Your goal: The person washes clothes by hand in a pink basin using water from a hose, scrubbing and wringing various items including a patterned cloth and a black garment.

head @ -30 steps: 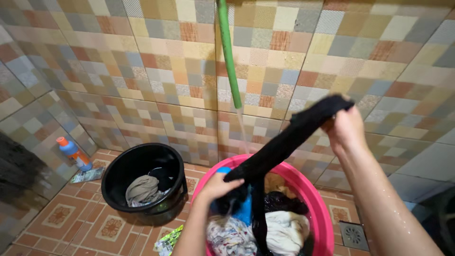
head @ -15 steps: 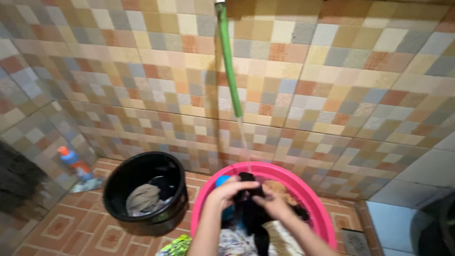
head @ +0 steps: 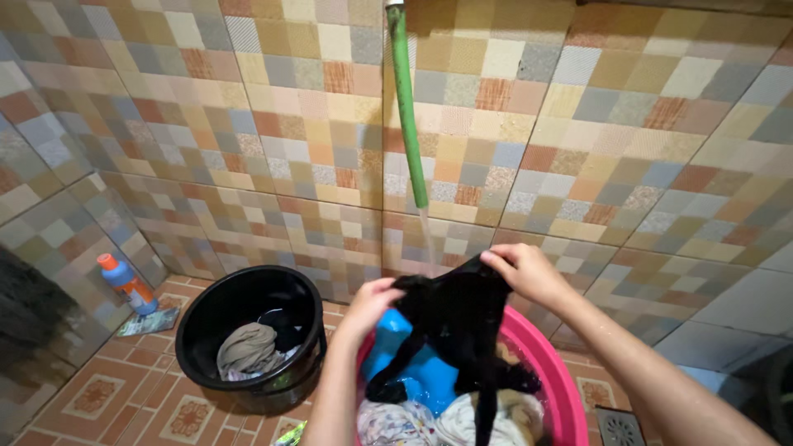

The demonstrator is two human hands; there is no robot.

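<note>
Both the left hand (head: 369, 299) and right hand (head: 524, 268) grip a black garment (head: 458, 326), hiding much of the pink basin (head: 552, 376) of laundry; the black bucket (head: 248, 339) holds grey cloth (head: 246, 350).

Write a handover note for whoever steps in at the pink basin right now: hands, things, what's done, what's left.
Left hand: grips the left edge of the black garment.
Right hand: pinches its top edge, holding it up under the thin water stream from the green hose.
Things: the garment hangs dripping over the pink basin, which holds blue, white and patterned laundry. The black bucket to the left holds grey and dark cloth. A blue bottle stands in the corner.
Done: some cloth is in the bucket.
Left: this garment is in hand; the basin is still loaded.
</note>
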